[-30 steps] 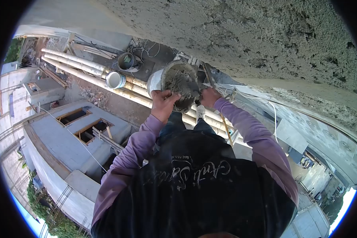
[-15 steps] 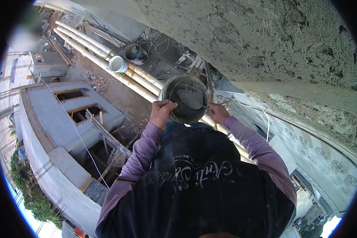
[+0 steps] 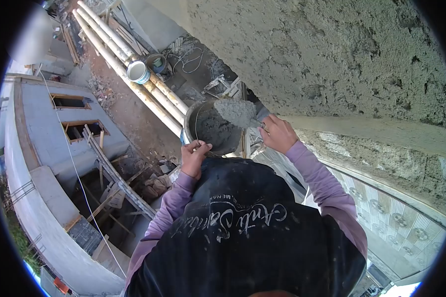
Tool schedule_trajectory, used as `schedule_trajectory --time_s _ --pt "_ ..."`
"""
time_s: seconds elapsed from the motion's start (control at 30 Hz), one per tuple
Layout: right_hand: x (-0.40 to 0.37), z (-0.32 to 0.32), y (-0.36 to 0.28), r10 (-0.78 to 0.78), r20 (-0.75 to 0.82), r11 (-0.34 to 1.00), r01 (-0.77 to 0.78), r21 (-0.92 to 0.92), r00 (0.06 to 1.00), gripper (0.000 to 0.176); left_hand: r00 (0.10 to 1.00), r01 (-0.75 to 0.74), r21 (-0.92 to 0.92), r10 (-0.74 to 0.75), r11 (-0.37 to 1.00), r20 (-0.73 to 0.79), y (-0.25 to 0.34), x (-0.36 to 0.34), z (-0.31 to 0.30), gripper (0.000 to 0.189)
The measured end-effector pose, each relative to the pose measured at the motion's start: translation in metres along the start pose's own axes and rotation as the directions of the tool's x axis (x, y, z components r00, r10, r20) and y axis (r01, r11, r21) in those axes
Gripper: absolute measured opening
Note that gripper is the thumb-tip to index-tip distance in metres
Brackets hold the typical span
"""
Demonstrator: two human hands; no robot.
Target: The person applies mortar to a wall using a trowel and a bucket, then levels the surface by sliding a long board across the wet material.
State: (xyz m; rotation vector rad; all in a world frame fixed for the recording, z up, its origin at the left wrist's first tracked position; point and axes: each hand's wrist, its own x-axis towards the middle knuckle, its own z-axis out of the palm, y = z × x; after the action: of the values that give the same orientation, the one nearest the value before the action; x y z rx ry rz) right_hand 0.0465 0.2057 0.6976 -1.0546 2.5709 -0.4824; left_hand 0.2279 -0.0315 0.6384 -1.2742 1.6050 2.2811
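Note:
My right hand [image 3: 278, 134] is closed round the handle of a trowel [image 3: 258, 123], whose blade carries a heap of wet grey mortar [image 3: 237, 113]. The loaded blade is over the right side of a bucket [image 3: 188, 129] that holds more mortar [image 3: 215, 132]. With fingers pinched, my left hand [image 3: 195, 156] grips the bucket at its near left rim, by the thin wire handle [image 3: 196, 121]. A rough, freshly coated wall [image 3: 327, 64] rises close by on the right, apart from the trowel.
Several long bamboo poles [image 3: 129, 74] run below, bearing a white bucket [image 3: 138, 72]; a dark bucket [image 3: 156, 63] stands beside it. Far below on the left are a grey roof slab [image 3: 79, 114] with framed openings and a wooden ladder-like frame [image 3: 116, 173]. A patterned panel [image 3: 401, 218] lies at the right.
My right hand has lifted the trowel out of the bucket with mortar on its blade. The bucket and my left hand have shifted slightly left in view, and the camera has turned.

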Motion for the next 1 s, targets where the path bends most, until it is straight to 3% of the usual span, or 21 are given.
schedule_trajectory --time_s 0.1,0.13,0.23,0.3,0.37,0.43,0.47,0.5,0.53,0.57,0.63,0.67,0.73,0.77,0.83,0.9,0.93,0.97,1.0 --pt "0.012 -0.077 -0.047 -0.167 0.103 0.976 0.150 0.156 0.981 0.024 0.990 0.090 -0.110 -0.077 0.990 0.118 -0.004 -0.012 -0.007 0.015" --pt "0.014 -0.097 -0.059 -0.224 0.144 0.955 0.188 0.229 0.964 0.023 0.994 0.074 -0.119 -0.063 0.990 0.093 -0.009 -0.013 -0.008 0.014" --pt "0.030 -0.136 -0.057 -0.163 0.475 0.694 -0.242 0.678 0.865 0.023 0.998 0.046 -0.148 -0.040 0.988 0.044 -0.022 -0.015 -0.008 0.012" --pt "0.048 -0.141 -0.026 -0.165 0.593 0.567 -0.416 0.711 0.788 0.026 0.999 0.044 -0.176 -0.039 0.983 0.032 -0.024 -0.019 -0.007 0.012" --pt "0.076 -0.133 0.028 -0.059 0.674 0.500 -0.562 0.659 0.737 0.027 0.999 0.041 -0.106 -0.042 0.994 -0.001 -0.034 -0.015 -0.007 0.012" --pt "0.088 -0.118 0.080 0.338 0.451 0.601 -0.558 0.572 0.826 0.026 0.999 0.043 -0.054 -0.043 0.998 0.000 -0.043 -0.025 -0.011 0.013" --pt "0.078 -0.120 0.084 0.509 0.140 0.764 -0.520 0.381 0.850 0.024 0.999 0.036 -0.044 -0.036 0.998 0.021 -0.041 -0.031 -0.011 0.013" --pt "0.051 -0.148 0.056 0.549 -0.008 0.671 -0.434 0.601 0.836 0.023 0.999 0.008 -0.044 -0.006 0.999 0.045 -0.037 -0.025 -0.010 0.014" --pt "0.018 -0.180 0.031 0.511 -0.238 0.775 -0.323 0.543 0.826 0.021 0.999 -0.006 -0.076 0.010 0.997 0.052 -0.053 -0.020 -0.011 0.016" --pt "-0.016 -0.201 0.012 0.483 -0.440 0.849 -0.281 0.447 0.757 0.020 0.999 0.000 -0.076 0.003 0.997 0.043 -0.056 -0.027 -0.008 0.017" --pt "-0.062 -0.229 0.002 0.500 -0.426 0.847 -0.324 0.421 0.754 0.016 0.998 -0.026 -0.056 0.028 0.998 0.050 -0.048 -0.027 -0.001 0.018" --pt "-0.069 -0.224 0.000 0.431 -0.370 0.900 -0.364 0.240 0.823 0.016 0.998 -0.044 0.014 0.043 0.999 0.045 -0.042 -0.028 0.001 0.019" --pt "-0.063 -0.192 -0.008 0.321 -0.191 0.926 -0.350 -0.142 0.928 0.015 0.996 -0.083 0.148 0.079 0.986 0.032 -0.031 -0.030 0.005 0.020" --pt "-0.057 -0.161 -0.009 0.354 -0.050 0.921 -0.357 -0.157 0.934 0.018 0.996 -0.086 0.142 0.080 0.986 0.044 -0.033 -0.030 0.006 0.020" --pt "-0.051 -0.069 0.017 0.233 0.079 0.948 -0.209 -0.239 0.969 0.020 0.994 -0.093 0.134 0.085 0.987 0.069 -0.043 -0.026 0.005 0.021" --pt "-0.028 0.037 0.033 0.284 0.247 0.918 -0.189 -0.348 0.927 0.026 0.989 -0.094 0.109 0.080 0.990 0.127 -0.047 -0.027 0.006 0.021" --pt "-0.022 0.097 0.043 0.167 0.303 0.923 -0.040 -0.382 0.938 0.022 0.985 -0.078 0.069 0.067 0.995 0.157 -0.044 -0.031 0.009 0.022" --pt "-0.008 0.131 0.028 0.130 0.348 0.968 -0.043 -0.246 0.929 0.020 0.982 -0.058 0.029 0.052 0.998 0.182 -0.044 -0.035 0.011 0.022" --pt "-0.003 0.157 0.016 0.088 0.392 0.973 0.005 -0.230 0.916 0.023 0.981 -0.085 0.068 0.072 0.994 0.183 -0.050 -0.034 0.013 0.021"
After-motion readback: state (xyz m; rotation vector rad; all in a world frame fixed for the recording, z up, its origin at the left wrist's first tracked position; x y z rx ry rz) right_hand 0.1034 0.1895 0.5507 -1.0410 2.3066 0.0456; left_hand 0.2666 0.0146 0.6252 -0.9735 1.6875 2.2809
